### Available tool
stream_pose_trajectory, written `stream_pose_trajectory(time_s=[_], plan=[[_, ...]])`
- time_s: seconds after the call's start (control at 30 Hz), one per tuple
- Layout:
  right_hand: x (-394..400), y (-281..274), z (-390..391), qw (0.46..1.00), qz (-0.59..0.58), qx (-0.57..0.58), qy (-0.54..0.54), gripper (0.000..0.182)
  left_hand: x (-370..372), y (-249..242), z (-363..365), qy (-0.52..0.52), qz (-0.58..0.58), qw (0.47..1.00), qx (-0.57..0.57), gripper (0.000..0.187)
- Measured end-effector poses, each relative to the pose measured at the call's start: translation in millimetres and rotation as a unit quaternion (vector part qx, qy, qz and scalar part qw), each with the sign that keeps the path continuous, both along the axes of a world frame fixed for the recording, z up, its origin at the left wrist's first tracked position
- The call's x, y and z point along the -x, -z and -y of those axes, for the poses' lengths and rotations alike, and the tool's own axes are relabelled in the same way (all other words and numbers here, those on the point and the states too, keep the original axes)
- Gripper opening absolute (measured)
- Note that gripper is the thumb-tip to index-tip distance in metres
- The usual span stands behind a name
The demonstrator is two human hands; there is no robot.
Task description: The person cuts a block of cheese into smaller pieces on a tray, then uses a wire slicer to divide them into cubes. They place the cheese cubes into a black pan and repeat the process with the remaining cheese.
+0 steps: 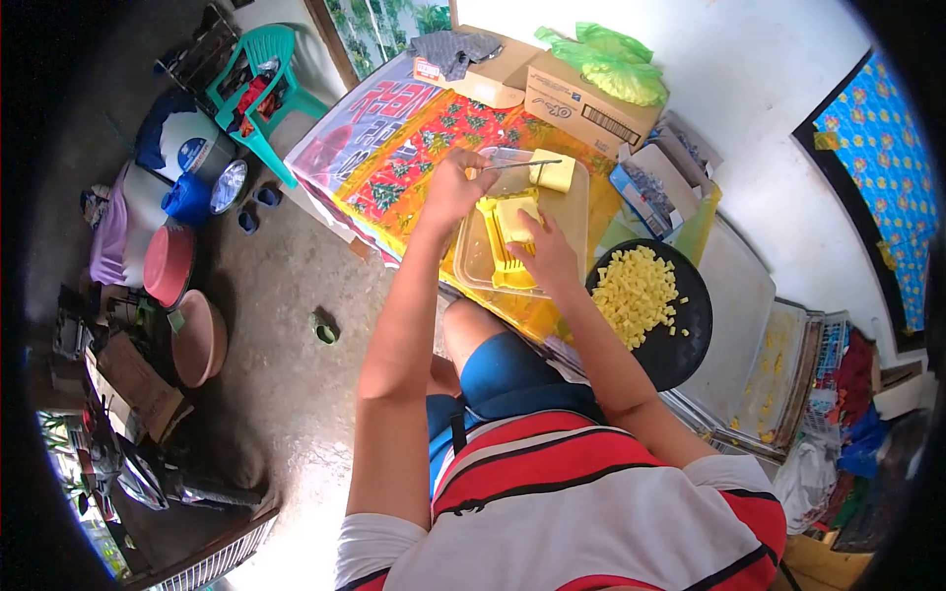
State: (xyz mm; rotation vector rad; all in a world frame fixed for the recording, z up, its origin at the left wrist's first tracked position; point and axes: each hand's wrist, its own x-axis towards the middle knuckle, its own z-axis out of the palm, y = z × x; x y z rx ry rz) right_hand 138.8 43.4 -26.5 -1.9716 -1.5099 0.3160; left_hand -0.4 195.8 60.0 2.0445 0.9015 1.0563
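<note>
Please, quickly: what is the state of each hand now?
Left hand: closed, holding the thin grey straight tool.
Right hand: touching the pale-yellow block on the yellow slotted plastic holder; grip cannot be told.

On the tabletop (379,187) before you stands a tub (474,251), with a block (557,177) at its far right and a slicer (495,225) nearer you, a piece (512,214) lying on it. Your left hand (459,189) is at the tub's left side, its tool (522,164) pointing right; your right hand (548,251) is over the slicer. Just right of the tub, a pan (692,305) holds cubes (633,291); trays (727,286) lie beyond, farther right. Behind the tub, a carton (581,116) carries a bag (606,64); left of it, a box (512,71) carries a cloth (453,51). Well to your left, a chair (279,44) and two basins (200,340) stand on the floor (296,266), the basins nearer you.
</note>
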Motion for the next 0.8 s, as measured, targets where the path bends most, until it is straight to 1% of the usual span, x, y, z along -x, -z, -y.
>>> stream_pose_trajectory(time_s=[0.1, 0.2, 0.3, 0.6, 0.7, 0.8], plan=[[-1.1, -2.0, -1.0, 1.000, -0.009, -0.005, -0.003, 0.065, 5.9, 7.8, 4.7, 0.000, -0.004, 1.000, -0.021, 0.025], [-2.1, -0.4, -1.0, 1.000, -0.007, -0.018, -0.005, 0.064, 7.5, 12.9, 9.3, 0.020, -0.027, 0.999, 0.019, 0.024], [-1.7, -0.9, -0.4, 1.000, -0.007, -0.024, -0.006, 0.064, 8.9, 13.1, 12.2, 0.027, -0.012, 0.999, 0.034, 0.025], [-1.6, 1.4, -0.1, 0.999, -0.006, -0.037, -0.008, 0.064, 14.0, 9.0, 18.2, 0.043, -0.035, 0.998, 0.036, 0.026], [-1.9, 1.2, 0.7, 0.999, -0.006, -0.037, -0.005, 0.063, 14.0, 8.9, 17.4, 0.056, -0.014, 0.997, 0.053, 0.026], [-2.0, 2.7, 1.1, 0.999, -0.007, -0.040, -0.001, 0.064, 13.7, 9.2, 18.6, 0.059, 0.015, 0.998, 0.029, 0.026]])
